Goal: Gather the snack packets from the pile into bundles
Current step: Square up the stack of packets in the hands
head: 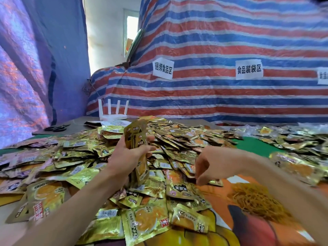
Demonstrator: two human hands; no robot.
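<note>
Gripping an upright stack of packets (136, 139), the left hand (124, 157) could lose it: slick foil fans out and slides if the squeeze eases. The right hand (213, 166) curls down onto the pile (177, 139) spread near and far; whether its fingertips pinch a packet, I cannot tell.

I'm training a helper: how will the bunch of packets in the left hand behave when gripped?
The bunch of packets in the left hand looks like glossy foil, so it probably slips and fans apart. The packets look thin and flat, so likely light and bendy.
</note>
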